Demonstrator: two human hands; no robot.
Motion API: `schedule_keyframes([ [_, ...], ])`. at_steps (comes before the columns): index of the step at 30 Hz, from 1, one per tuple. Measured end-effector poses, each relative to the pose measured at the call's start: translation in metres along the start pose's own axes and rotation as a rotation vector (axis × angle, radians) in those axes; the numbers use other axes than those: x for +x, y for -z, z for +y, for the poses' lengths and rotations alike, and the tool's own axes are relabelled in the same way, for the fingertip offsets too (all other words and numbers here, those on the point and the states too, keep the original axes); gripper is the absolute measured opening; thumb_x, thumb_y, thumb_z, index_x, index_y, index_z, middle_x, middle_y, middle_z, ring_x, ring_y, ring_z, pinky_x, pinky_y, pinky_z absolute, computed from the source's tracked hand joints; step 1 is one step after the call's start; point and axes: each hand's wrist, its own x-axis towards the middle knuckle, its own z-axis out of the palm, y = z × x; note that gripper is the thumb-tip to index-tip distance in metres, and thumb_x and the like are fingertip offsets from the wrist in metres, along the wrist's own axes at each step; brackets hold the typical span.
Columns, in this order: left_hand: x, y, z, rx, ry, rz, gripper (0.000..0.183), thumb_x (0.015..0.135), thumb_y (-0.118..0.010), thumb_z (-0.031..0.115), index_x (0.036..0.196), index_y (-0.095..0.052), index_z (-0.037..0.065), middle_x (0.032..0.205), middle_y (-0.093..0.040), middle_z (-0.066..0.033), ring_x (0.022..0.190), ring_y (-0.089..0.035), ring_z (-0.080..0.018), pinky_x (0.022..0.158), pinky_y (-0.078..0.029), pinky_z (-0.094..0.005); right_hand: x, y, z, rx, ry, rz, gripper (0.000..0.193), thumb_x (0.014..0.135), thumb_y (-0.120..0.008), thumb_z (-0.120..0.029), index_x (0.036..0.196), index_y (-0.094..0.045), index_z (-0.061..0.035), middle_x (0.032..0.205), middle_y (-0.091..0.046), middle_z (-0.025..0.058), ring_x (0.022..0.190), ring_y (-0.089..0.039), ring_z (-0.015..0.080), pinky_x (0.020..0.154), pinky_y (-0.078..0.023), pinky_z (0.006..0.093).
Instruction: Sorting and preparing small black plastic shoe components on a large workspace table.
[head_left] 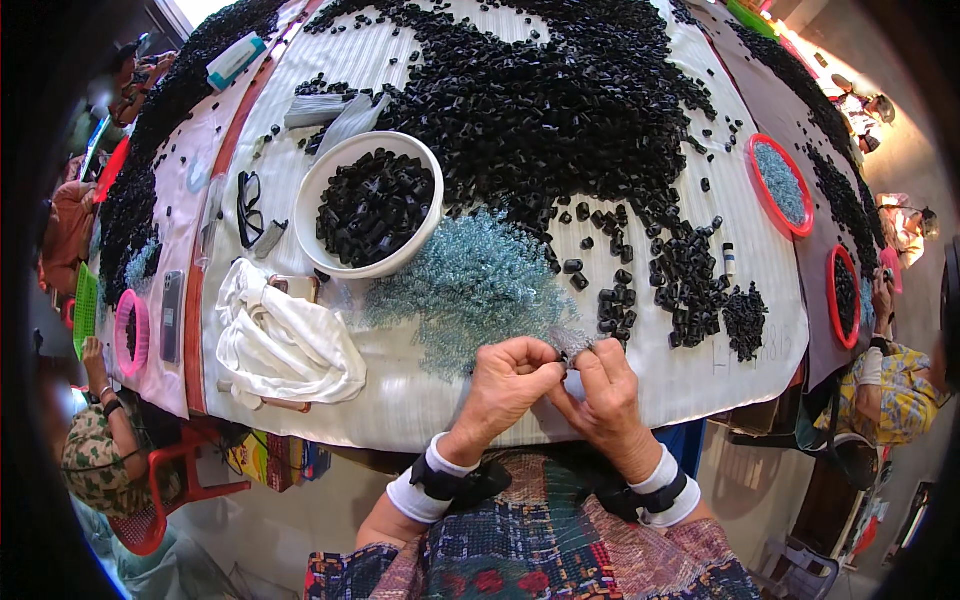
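Lower centre, left hand (514,385) and right hand (608,398) pinch small translucent pieces (570,343), too blurred to count; mid-frame lies one pale-blue heap (465,275), left of centre one white bowl (408,260).

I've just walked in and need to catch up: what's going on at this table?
A person's left hand and right hand are close together over the near part of a cloth-covered table, fingers pinched; what they hold is too small to make out. Just beyond lies a heap of pale blue pieces, with a white bowl of black pieces to its left. More loose black pieces cover much of the far side.
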Motion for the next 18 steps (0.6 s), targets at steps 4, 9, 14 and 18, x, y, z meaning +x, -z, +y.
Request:
schedule_keyframes([
  [4, 0.0, 0.001, 0.0, 0.034, -0.003, -0.018, 0.006, 0.079, -0.065, 0.001, 0.084, -0.063, -0.003, 0.074, -0.062, -0.0002, 0.063, -0.055, -0.0026, 0.054, -0.043, -0.0157, 0.001, 0.0, 0.003, -0.037, 0.024, -0.01, 0.03, 0.062, -0.075, -0.006, 0.08, -0.052, -0.0008, 0.072, -0.046, 0.0129, 0.065, -0.05, 0.0309, 0.055, -0.043, 0.0378],
  [9, -0.001, -0.006, 0.005, -0.051, -0.024, 0.024, 0.008, 0.083, -0.063, 0.004, 0.086, -0.063, -0.003, 0.075, -0.063, -0.0014, 0.065, -0.057, -0.0043, 0.058, -0.045, -0.0172, 0.007, 0.005, 0.004, 0.001, -0.017, 0.015, 0.029, 0.064, -0.076, -0.009, 0.079, -0.052, -0.0013, 0.069, -0.047, 0.0119, 0.061, -0.05, 0.0298, 0.052, -0.043, 0.0374],
  [14, 0.001, 0.001, 0.005, 0.06, 0.017, -0.002, 0.017, 0.088, -0.06, 0.013, 0.088, -0.065, -0.003, 0.069, -0.063, -0.0035, 0.063, -0.057, -0.0073, 0.058, -0.046, -0.0204, 0.007, 0.004, 0.009, -0.005, -0.018, 0.043, 0.028, 0.065, -0.076, -0.009, 0.079, -0.053, -0.0012, 0.069, -0.048, 0.012, 0.06, -0.049, 0.029, 0.05, -0.042, 0.0368],
  [18, 0.002, 0.0, 0.006, 0.067, 0.026, -0.005, 0.017, 0.088, -0.06, 0.012, 0.087, -0.066, -0.003, 0.067, -0.063, -0.0037, 0.062, -0.057, -0.0077, 0.057, -0.046, -0.0205, 0.004, 0.003, 0.012, 0.006, -0.03, 0.029, 0.027, 0.066, -0.076, -0.008, 0.077, -0.053, -0.0011, 0.068, -0.047, 0.0119, 0.058, -0.049, 0.0288, 0.048, -0.04, 0.0372],
])
